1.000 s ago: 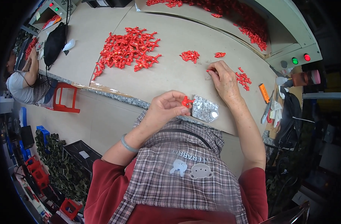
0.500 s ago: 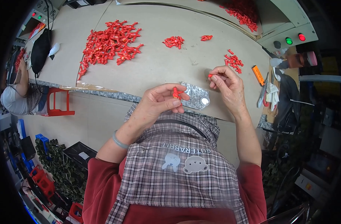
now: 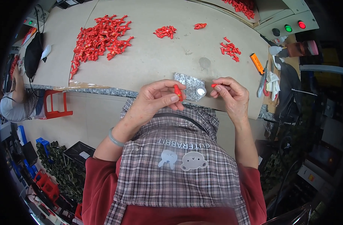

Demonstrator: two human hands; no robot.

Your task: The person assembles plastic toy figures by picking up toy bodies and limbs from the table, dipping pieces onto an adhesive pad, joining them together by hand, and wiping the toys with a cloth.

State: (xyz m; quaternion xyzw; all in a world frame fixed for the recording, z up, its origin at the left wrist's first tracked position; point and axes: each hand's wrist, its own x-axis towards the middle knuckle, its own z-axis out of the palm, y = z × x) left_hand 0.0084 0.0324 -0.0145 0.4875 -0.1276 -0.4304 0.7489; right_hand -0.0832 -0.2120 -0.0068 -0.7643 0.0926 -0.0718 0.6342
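My left hand [image 3: 158, 97] is closed around a small red plastic figure [image 3: 177, 92], holding it upright between thumb and fingers at the table's near edge. To its right, my right hand [image 3: 231, 95] pinches a small red plastic piece [image 3: 214, 86] between thumb and fingertips; its exact shape is too small to tell. The two hands are apart. Between them, a speckled grey patch [image 3: 186, 80] shows at the table edge, with a shiny white round spot [image 3: 200, 91] on it.
A large pile of red figures [image 3: 100, 39] covers the table's left part. Beyond my hands are a smaller pile [image 3: 165, 32], a red piece [image 3: 200, 26] and scattered small red parts [image 3: 230, 50]. An orange box cutter [image 3: 257, 63] lies right. Another person [image 3: 19, 95] sits far left.
The view has shifted, sliding the tabletop things slightly left and up. My right hand has come nearer to me with its piece. The figure in my left hand appears turned.
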